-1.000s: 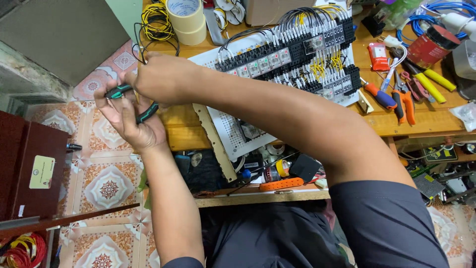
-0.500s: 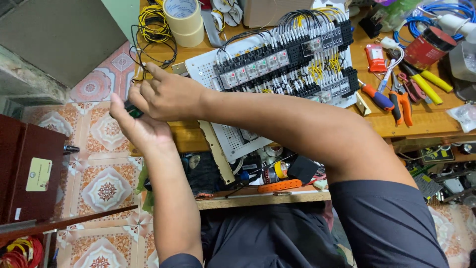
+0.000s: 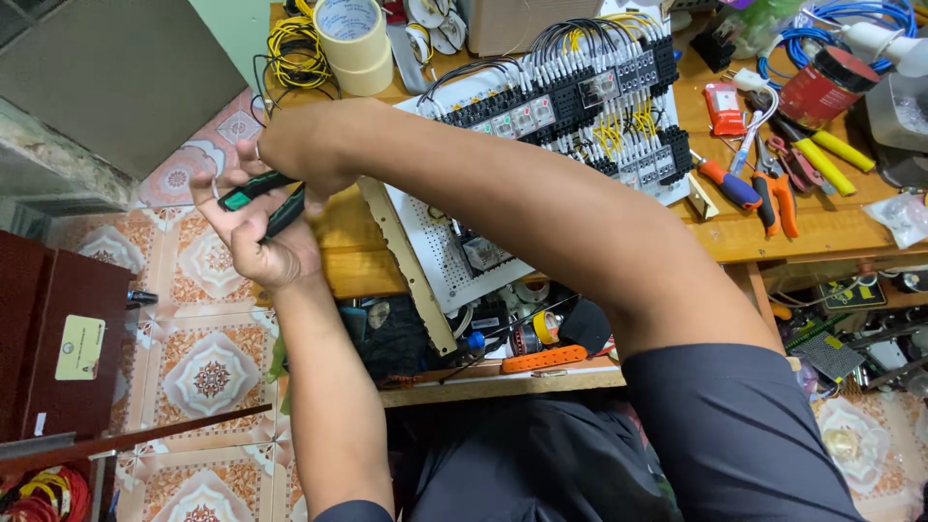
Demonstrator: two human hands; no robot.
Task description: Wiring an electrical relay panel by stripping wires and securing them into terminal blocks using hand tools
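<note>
Off the left edge of the counter point(image 3: 773, 237), both hands' grips close on the green-handled pliers point(image 3: 266, 198), left hand point(image 3: 256, 237) below, right hand point(image 3: 304, 155) above; light, rigid, best held by those padded handles.

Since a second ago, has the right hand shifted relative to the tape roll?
Yes. The right hand, across the green-handled tool, has moved right and up, closer beneath the tape roll.
</note>
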